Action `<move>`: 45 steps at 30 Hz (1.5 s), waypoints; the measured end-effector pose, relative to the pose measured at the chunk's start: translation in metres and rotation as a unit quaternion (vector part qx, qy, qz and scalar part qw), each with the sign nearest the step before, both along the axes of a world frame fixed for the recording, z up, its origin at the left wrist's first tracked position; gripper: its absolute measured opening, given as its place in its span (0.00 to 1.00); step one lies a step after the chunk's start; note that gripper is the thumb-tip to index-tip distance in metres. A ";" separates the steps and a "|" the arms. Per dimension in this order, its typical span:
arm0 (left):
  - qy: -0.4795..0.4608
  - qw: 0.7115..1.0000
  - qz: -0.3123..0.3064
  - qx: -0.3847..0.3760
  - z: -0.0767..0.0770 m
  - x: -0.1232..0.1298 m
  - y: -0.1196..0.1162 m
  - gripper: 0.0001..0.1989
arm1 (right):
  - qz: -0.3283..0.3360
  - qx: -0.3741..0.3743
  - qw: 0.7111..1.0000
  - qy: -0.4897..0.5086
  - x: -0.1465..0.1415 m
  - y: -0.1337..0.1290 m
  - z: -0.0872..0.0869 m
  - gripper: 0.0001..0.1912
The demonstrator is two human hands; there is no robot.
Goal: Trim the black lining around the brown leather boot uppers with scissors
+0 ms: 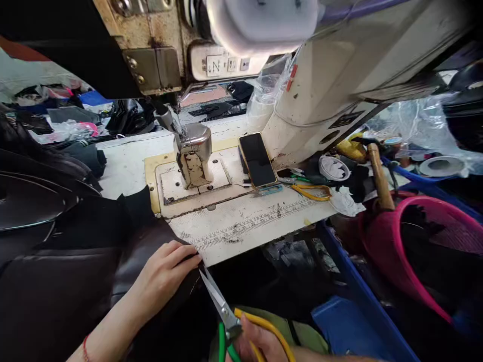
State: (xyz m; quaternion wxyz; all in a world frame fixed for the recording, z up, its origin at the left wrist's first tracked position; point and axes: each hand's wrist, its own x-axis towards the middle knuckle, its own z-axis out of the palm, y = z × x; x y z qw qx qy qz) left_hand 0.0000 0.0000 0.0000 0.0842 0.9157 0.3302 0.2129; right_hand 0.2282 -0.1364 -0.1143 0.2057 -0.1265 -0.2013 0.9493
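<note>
My left hand (164,269) pinches the edge of a dark brown leather piece (151,241) at the front edge of the sewing machine bed. My right hand (260,337), low in the view, grips a pair of scissors (225,312) with yellow and green handles. Their blades point up and left, with the tips close to the leather edge by my left fingertips. Whether the tips touch the leather I cannot tell. Behind both hands stands the sewing machine's post (194,161), with the presser foot and needle area above it.
A phone (257,160) lies on the machine bed (241,231), near yellow-handled scissors (311,192) and crumpled white paper (346,201). On the right are a pink basket (400,251) and a blue bin edge (366,296). The machine head (158,50) hangs overhead. Black leather goods (33,201) fill the left.
</note>
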 end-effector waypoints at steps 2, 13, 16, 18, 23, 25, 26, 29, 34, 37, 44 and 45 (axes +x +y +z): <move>-0.008 1.000 0.010 -0.007 0.000 0.002 -0.001 0.10 | 0.008 -0.004 1.000 -0.004 -0.002 0.000 -0.003 0.45; 0.052 0.998 0.035 0.006 -0.003 0.010 -0.005 0.08 | -0.002 0.001 0.998 -0.060 -0.006 -0.002 -0.012 0.45; 0.052 0.998 0.036 0.003 -0.004 0.009 -0.004 0.08 | 0.012 -0.031 0.998 -0.061 -0.008 0.003 -0.009 0.45; 0.053 0.998 0.039 0.000 -0.004 0.009 -0.004 0.08 | 0.013 -0.058 0.997 -0.055 -0.009 0.008 -0.003 0.45; 0.000 0.990 0.140 -0.009 0.001 0.021 -0.014 0.07 | -0.003 -0.072 0.997 -0.011 -0.010 0.018 0.007 0.42; -0.015 0.969 0.248 -0.014 0.004 0.032 -0.022 0.04 | -0.004 -0.066 0.998 0.003 -0.010 0.017 0.005 0.41; -0.001 0.956 0.292 -0.018 0.005 0.038 -0.026 0.08 | -0.005 -0.064 0.998 0.002 -0.010 0.016 0.003 0.41; 0.092 0.931 0.352 -0.026 0.005 0.054 -0.036 0.15 | -0.037 -0.043 0.997 -0.050 -0.008 0.011 -0.004 0.42; 0.068 0.923 0.377 -0.030 -0.006 0.063 -0.042 0.08 | -0.065 0.027 0.981 -0.181 -0.003 0.011 -0.003 0.42; 0.011 0.920 0.390 -0.038 -0.010 0.063 -0.049 0.07 | -0.033 0.010 0.981 -0.192 -0.002 0.016 0.000 0.43; -0.032 0.919 0.383 -0.085 -0.008 0.066 -0.071 0.07 | 0.047 -0.096 0.985 -0.133 0.003 0.015 -0.006 0.43; -0.040 0.919 0.381 -0.098 -0.007 0.066 -0.074 0.07 | 0.046 -0.097 0.987 -0.117 0.004 0.015 -0.006 0.43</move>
